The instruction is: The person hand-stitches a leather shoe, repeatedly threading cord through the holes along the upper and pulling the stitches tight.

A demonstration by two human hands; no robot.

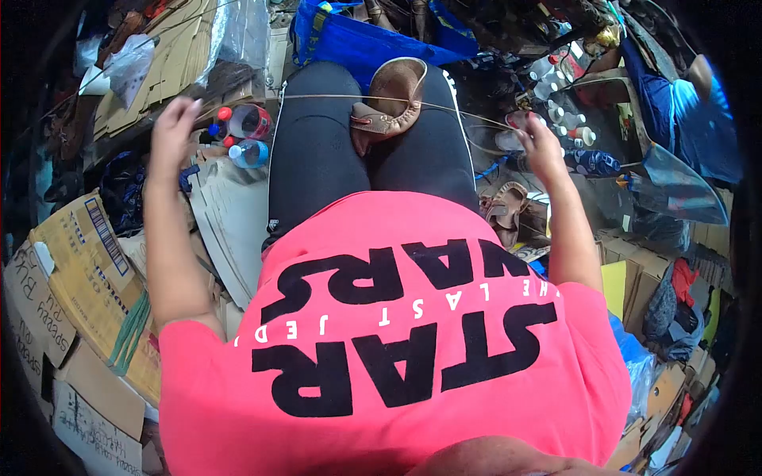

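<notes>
Brown leather, curved and open at the top, makes up the shoe upper (390,119) that rests on the thighs of the dark trousers (317,143), with its lower tip over the gap between the legs. A pale thread (468,113) crosses the lap on both sides of it, drawn nearly straight; where it passes through or behind the leather is hard to make out. The right hand (540,147), raised beyond the thigh, has its fingers bent and closed on the thread. The left hand (175,127) is up on the other side, blurred — the thread runs toward it and grows faint, so I cannot tell whether its fingers grip or are loose.

Beside the right thigh lie more brown leather shoe pieces (514,213), partly hidden by the pink shirt (397,262) and the right forearm. Near the left thigh stand bottles with red caps (248,123) and a blue bottle (251,154); more clear bottles (546,89) are heaped past the right hand. Cardboard (87,278) marked with partly legible handwriting fills the left side, and a blue bag (349,44) sits beyond the knees, cut off by the top edge. Blue cloth (706,127) at the far right fades into the dark rim — whether someone wears it is unclear.
</notes>
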